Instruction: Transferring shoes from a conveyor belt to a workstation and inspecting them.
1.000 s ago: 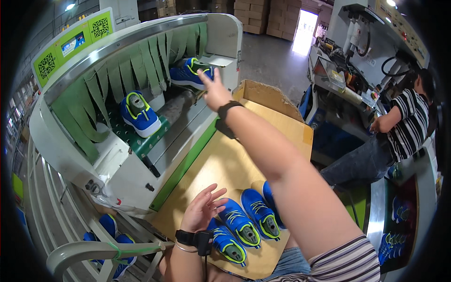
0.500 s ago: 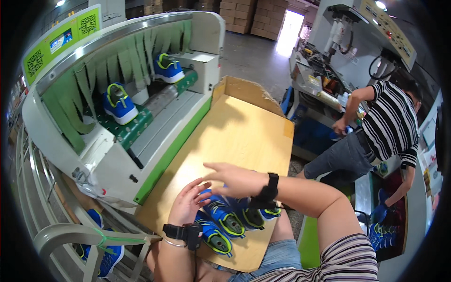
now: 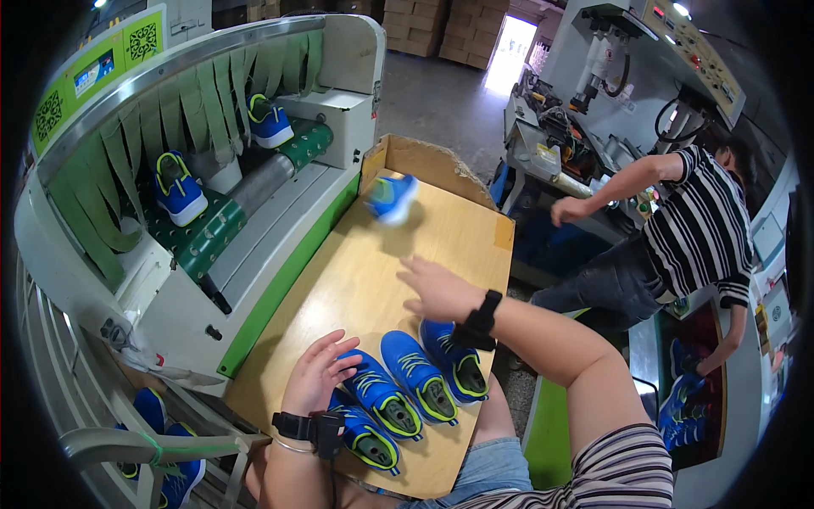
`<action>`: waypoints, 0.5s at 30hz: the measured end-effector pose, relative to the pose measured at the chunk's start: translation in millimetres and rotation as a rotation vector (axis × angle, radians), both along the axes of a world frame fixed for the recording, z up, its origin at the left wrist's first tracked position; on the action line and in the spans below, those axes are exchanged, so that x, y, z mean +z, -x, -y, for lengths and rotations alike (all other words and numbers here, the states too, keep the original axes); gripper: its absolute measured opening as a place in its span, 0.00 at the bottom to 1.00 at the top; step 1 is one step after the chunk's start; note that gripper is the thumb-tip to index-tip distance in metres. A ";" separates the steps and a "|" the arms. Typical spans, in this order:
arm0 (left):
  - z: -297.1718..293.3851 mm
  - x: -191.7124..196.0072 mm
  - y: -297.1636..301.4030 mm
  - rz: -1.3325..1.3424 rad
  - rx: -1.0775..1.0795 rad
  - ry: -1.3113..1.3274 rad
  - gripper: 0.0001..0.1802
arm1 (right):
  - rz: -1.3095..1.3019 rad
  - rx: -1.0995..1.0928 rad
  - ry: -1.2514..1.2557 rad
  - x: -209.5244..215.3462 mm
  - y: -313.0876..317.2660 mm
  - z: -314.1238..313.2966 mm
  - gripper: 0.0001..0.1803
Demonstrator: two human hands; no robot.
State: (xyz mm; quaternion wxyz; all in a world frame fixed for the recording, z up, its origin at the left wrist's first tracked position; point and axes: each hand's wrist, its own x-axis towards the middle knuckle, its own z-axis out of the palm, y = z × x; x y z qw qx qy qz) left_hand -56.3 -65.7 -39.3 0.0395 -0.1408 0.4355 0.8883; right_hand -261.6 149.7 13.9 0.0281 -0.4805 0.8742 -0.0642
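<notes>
Sneakers (image 3: pixel 413 371), four in blue and lime, are standing side by side along the near end of a wooden table (image 3: pixel 305 314). The left hand (image 3: pixel 320 371) is hovering just beside the leftmost ones, fingers loosely curled, grasping nothing. Beyond the row, the right hand (image 3: pixel 437 290) is hanging unclenched and bare, fingers parted. Farther out, a blurred blue shoe (image 3: pixel 391 200) is showing in mid-air over the table, apart from both hands. Behind, two more shoes (image 3: pixel 182 200) are sitting on green belting (image 3: pixel 212 227) before hanging strips (image 3: pixel 202 102).
</notes>
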 end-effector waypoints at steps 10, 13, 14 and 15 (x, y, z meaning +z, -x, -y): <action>2.5 0.5 4.1 0.047 -0.012 0.007 0.24 | -0.113 -0.396 -0.058 -26.9 99.3 84.0 0.51; 4.3 -0.6 3.1 0.041 -0.015 0.005 0.23 | -0.170 -0.739 0.058 -40.7 129.3 82.8 0.56; 4.8 -0.8 2.0 0.038 -0.021 0.005 0.23 | -0.131 -0.764 0.076 -47.0 137.9 68.6 0.55; 4.2 0.7 3.9 0.035 -0.025 0.014 0.23 | -0.099 -0.800 0.095 -55.7 152.7 46.1 0.55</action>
